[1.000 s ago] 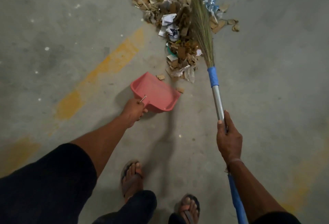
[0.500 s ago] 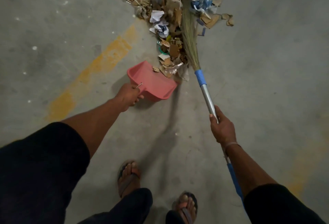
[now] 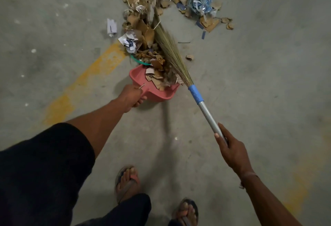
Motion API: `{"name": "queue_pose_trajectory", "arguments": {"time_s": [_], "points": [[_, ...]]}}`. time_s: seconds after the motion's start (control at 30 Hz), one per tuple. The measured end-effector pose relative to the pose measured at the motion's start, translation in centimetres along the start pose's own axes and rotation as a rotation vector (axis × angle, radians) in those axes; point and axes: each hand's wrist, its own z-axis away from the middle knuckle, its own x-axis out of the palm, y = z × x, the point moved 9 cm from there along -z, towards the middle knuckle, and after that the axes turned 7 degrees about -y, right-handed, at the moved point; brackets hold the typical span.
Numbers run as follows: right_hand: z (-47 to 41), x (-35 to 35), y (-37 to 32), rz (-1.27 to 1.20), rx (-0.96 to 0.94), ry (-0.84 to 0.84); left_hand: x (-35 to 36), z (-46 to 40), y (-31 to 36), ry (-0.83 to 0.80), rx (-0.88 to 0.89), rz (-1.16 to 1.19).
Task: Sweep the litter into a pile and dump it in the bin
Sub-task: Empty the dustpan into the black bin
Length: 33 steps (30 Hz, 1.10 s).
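A pink dustpan (image 3: 161, 94) rests on the concrete floor with its mouth facing the litter pile (image 3: 143, 33). My left hand (image 3: 131, 96) grips its handle. Cardboard scraps and paper lie inside the pan. My right hand (image 3: 231, 146) holds the silver shaft of a grass broom (image 3: 170, 46) with a blue collar. The bristles lie slanted across the litter, reaching into the pan's mouth. A crumpled blue plastic wrapper (image 3: 200, 3) and more cardboard bits sit apart at the upper right. No bin is in view.
A worn yellow painted line (image 3: 89, 76) crosses the floor at the left. A loose white paper scrap (image 3: 111, 27) lies left of the pile. My two sandalled feet (image 3: 127, 182) stand at the bottom centre.
The broom swung left and pulled litter toward me, pushing cardboard scraps into the dustpan. The pan was empty a second ago and now holds debris. The blue wrapper is left behind on the right.
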Motion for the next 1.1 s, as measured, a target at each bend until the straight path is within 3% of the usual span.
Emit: {"name": "queue_pose_trajectory", "arguments": {"time_s": [0.2,0.37,0.43,0.63,0.83,1.1], "points": [[-4.0,3.6,-0.5,-0.071,0.152,-0.311,-1.3,-1.2,-0.5,-0.024,-0.017,-0.061],[-6.7,5.8,-0.9,-0.244,0.329,-0.304,-2.0,-2.1,-1.1,-0.04,-0.017,-0.063],[-7.5,5.8,-1.0,-0.225,0.33,-0.26,-2.1,-2.4,-1.1,-0.053,-0.018,-0.068],[-9.5,3.8,-2.0,-0.002,0.079,-0.115,-2.1,-3.1,-0.4,-0.141,-0.001,-0.124],[-14.7,3.9,-1.2,0.077,0.1,-0.131,-3.2,-4.6,-1.7,-0.149,0.023,-0.229],[-14.7,-1.1,-4.5,0.334,-0.049,0.102,-0.6,-3.3,-2.6,-0.13,-0.035,-0.19]]}}
